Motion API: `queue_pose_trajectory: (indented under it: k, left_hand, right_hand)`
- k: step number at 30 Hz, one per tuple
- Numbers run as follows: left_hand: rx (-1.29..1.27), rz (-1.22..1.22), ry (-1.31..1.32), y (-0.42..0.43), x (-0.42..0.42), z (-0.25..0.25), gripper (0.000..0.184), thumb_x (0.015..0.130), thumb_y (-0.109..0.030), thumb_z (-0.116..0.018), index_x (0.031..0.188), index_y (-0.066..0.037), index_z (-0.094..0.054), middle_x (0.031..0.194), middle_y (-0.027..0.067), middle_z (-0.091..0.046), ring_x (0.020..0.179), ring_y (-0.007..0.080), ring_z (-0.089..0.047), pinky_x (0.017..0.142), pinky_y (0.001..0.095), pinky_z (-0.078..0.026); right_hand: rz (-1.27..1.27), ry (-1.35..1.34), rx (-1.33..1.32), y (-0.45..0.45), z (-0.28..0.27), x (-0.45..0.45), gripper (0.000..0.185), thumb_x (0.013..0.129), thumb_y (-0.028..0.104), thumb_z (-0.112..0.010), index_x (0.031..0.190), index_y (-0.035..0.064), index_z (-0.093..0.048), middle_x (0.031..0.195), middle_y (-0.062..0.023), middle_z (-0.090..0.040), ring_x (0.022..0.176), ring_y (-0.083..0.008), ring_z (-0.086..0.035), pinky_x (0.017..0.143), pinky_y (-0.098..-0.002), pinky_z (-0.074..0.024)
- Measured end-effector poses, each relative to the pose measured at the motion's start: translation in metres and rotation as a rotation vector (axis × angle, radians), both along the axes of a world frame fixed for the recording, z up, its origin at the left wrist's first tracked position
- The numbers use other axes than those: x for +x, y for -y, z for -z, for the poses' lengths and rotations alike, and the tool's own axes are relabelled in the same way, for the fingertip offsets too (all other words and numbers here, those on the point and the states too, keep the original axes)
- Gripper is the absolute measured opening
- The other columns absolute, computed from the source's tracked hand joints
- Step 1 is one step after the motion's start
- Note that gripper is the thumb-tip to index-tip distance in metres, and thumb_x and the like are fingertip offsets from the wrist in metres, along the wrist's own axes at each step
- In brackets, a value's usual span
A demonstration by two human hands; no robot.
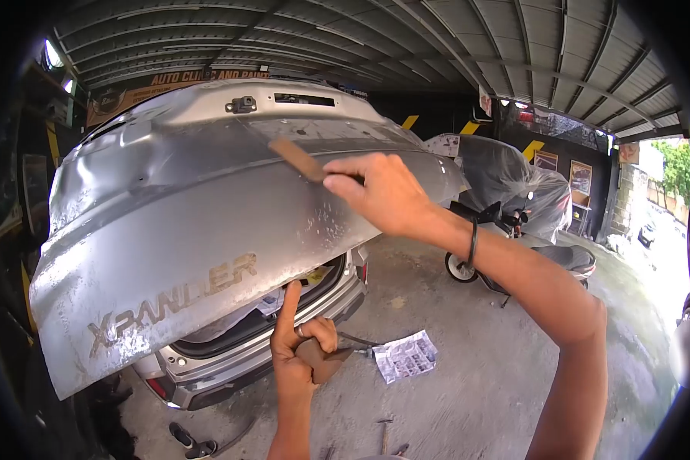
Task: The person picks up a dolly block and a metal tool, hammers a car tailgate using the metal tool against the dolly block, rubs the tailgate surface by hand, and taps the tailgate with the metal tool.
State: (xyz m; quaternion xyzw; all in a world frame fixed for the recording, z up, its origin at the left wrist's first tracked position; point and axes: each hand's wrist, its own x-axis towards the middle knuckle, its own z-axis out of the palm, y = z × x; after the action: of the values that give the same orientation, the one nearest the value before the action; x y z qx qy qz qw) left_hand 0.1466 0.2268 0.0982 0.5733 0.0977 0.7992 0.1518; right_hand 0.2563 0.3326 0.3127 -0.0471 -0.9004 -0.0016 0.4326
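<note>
A raised silver-grey tailgate (184, 218) fills the left and middle, with the worn outline of XPANDER lettering near its lower edge. In my right hand (383, 192), closed around a dark grip, is a flat brown bar-shaped tool (297, 159), its blade over the upper part of the panel. I cannot tell whether the blade touches the metal. Below, my left hand (295, 345) points its index finger up at the tailgate's lower edge. Its other fingers curl around a brown wedge-shaped piece (326, 364), whose exact kind is unclear. Scuffs and pale specks mark the panel near the right hand.
Beneath the tailgate is the car's rear bumper (276, 353). A newspaper sheet (405, 356) lies on the concrete floor, with a hammer (385, 435) and sandals (192, 442) nearer me. To the right stand a motorcycle (529, 264) and a plastic-covered vehicle (498, 172).
</note>
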Motion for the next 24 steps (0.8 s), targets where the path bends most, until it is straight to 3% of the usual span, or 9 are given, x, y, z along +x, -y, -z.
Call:
queue_pose_trajectory:
  k: [2,6,7,14,15,18,19,20,24]
  left_hand:
    - [-0.01,-0.093,-0.01,0.001,0.005,0.001,0.067,0.09,-0.007,-0.052,0.151,-0.006,-0.023,0.056,0.0041,-0.05,0.051,0.0139,-0.042,0.052,0.0288,-0.036]
    - [-0.021,-0.1,0.001,0.016,0.014,0.01,0.064,0.09,-0.001,-0.049,0.15,-0.006,-0.028,0.057,0.0042,-0.05,0.05,0.0134,-0.04,0.051,0.0284,-0.034]
    - [-0.018,-0.169,-0.015,0.02,0.018,0.01,0.065,0.089,0.001,-0.049,0.15,-0.006,-0.028,0.057,0.0047,-0.05,0.049,0.0132,-0.04,0.051,0.0281,-0.033]
    - [-0.057,-0.127,0.064,0.04,0.019,0.033,0.065,0.088,0.003,-0.051,0.149,-0.005,-0.03,0.059,0.005,-0.052,0.05,0.0132,-0.041,0.053,0.0286,-0.034]
    - [-0.073,-0.147,0.088,0.038,0.02,0.034,0.065,0.088,0.003,-0.051,0.149,-0.004,-0.031,0.059,0.0049,-0.052,0.051,0.0131,-0.041,0.053,0.0288,-0.034]
    - [-0.087,-0.095,0.096,0.038,0.02,0.034,0.065,0.087,0.005,-0.052,0.148,-0.005,-0.032,0.059,0.0047,-0.052,0.053,0.0129,-0.041,0.055,0.029,-0.034]
    - [-0.112,-0.062,0.084,0.038,0.021,0.034,0.064,0.088,0.004,-0.052,0.148,-0.005,-0.032,0.06,0.0047,-0.052,0.053,0.0128,-0.041,0.056,0.0289,-0.035]
    - [-0.145,-0.03,0.073,0.04,0.022,0.035,0.063,0.089,0.004,-0.051,0.148,-0.006,-0.033,0.06,0.0046,-0.052,0.054,0.0127,-0.041,0.057,0.0287,-0.035]
    - [-0.154,-0.003,0.012,0.05,0.017,0.039,0.06,0.09,0.005,-0.049,0.147,-0.006,-0.035,0.059,0.0045,-0.051,0.054,0.0122,-0.041,0.058,0.0287,-0.037]
  right_hand:
    - [0.143,-0.013,-0.229,0.004,-0.012,-0.005,0.034,0.091,0.026,-0.058,0.112,0.0,-0.066,0.092,-0.0216,-0.069,0.085,-0.0342,-0.069,0.077,-0.0377,-0.0526]
    - [0.033,-0.074,0.044,-0.006,0.007,-0.009,0.031,0.092,0.024,-0.058,0.112,0.0029,-0.067,0.086,-0.0198,-0.069,0.077,-0.0308,-0.069,0.072,-0.0366,-0.0517]
    - [0.075,-0.006,-0.187,-0.002,-0.005,-0.003,0.03,0.091,0.024,-0.058,0.111,0.0033,-0.067,0.091,-0.0204,-0.069,0.081,-0.0318,-0.07,0.075,-0.0366,-0.0521]
    - [0.002,0.021,-0.056,-0.008,0.001,0.004,0.033,0.091,0.028,-0.056,0.112,0.0051,-0.067,0.085,-0.0236,-0.068,0.08,-0.0405,-0.067,0.079,-0.0435,-0.0522]
    - [0.079,0.013,-0.239,-0.003,-0.011,0.004,0.034,0.09,0.025,-0.061,0.113,0.0007,-0.066,0.094,-0.0216,-0.069,0.083,-0.0305,-0.069,0.079,-0.0352,-0.0517]
    - [0.015,-0.221,-0.096,-0.014,0.001,-0.013,0.035,0.089,0.027,-0.061,0.113,0.0016,-0.066,0.091,-0.0201,-0.07,0.077,-0.0247,-0.069,0.074,-0.0338,-0.0514]
    - [0.02,-0.14,0.036,-0.01,0.012,-0.013,0.032,0.09,0.029,-0.058,0.108,0.0044,-0.069,0.087,-0.0234,-0.068,0.08,-0.0359,-0.069,0.075,-0.0385,-0.0529]
    - [0.032,-0.134,0.039,-0.012,0.009,-0.014,0.032,0.09,0.029,-0.058,0.108,0.0044,-0.069,0.087,-0.0234,-0.068,0.08,-0.0359,-0.069,0.075,-0.0385,-0.0529]
    - [0.237,-0.02,-0.311,-0.002,-0.01,-0.007,0.033,0.089,0.028,-0.058,0.109,0.0047,-0.07,0.09,-0.0223,-0.07,0.084,-0.0306,-0.07,0.079,-0.0365,-0.0525]
